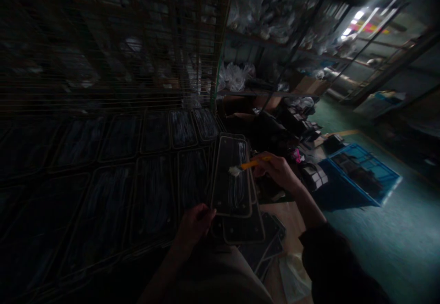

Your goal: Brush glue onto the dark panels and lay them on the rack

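Note:
My right hand (273,170) grips a paintbrush (252,163) by its yellow handle. Its pale bristles rest on or just above a dark rectangular panel (225,162) with rounded corners and a light edge. Whitish wet-looking streaks run down the right half of this panel. At the panel's lower left corner, my left hand (195,225) has its fingers closed, thumb and fingertips pinching the edge. More dark panels (244,230) lie stacked beneath it, a little askew.
Rows of similar streaked panels (154,194) cover the surface on the left, before a wire mesh (137,65). Shelves with plastic bags (237,75) stand behind. A blue crate (364,175) sits on the green floor at right. Loose panels lie on cardboard (285,212) below.

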{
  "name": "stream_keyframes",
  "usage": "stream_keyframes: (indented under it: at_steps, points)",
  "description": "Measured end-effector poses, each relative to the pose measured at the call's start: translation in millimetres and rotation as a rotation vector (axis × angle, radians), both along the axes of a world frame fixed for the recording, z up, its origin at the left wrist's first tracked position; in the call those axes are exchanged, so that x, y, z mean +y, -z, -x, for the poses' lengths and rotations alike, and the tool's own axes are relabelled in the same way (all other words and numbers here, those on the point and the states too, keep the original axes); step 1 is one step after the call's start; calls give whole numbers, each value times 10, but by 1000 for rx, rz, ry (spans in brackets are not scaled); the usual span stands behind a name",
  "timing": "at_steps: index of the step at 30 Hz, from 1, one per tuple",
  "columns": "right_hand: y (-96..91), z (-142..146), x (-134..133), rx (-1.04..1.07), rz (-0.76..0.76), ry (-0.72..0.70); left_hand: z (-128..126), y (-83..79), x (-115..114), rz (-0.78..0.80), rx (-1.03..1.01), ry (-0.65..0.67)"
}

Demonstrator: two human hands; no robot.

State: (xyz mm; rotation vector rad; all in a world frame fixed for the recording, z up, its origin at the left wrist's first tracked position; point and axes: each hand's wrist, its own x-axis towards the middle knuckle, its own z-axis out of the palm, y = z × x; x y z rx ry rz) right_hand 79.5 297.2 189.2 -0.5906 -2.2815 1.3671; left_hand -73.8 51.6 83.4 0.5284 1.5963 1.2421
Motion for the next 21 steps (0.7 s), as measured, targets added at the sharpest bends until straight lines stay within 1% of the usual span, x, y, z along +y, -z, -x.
stream_keyframes:
  at_steps: [3, 6, 10, 12, 14, 17, 19, 21]
  points:
    - [102, 208, 264, 88, -95, 120, 4, 7, -9, -4, 52, -15]
    - [146, 405, 403, 128, -167, 172, -4, 8, -19, 4, 57, -25]
    - [219, 644, 464, 110, -272, 136, -13, -20, -24, 29, 64, -20]
    - [277, 707, 450, 82, -303, 98, -14, -45, -26, 30, 93, -31]
    - [321, 698, 389, 42, -340, 47, -14, -66, -28, 30, 97, -48]
    - [310, 537, 194, -19, -365, -38, -17, -77, -30, 42, 63, -59]
    - [247, 364, 13, -57, -326, -109, -21, -78, -26, 37, 32, -54]
    - [164, 175, -182, -100, -243, -180, -26, -86, -18, 36, -8, -48]
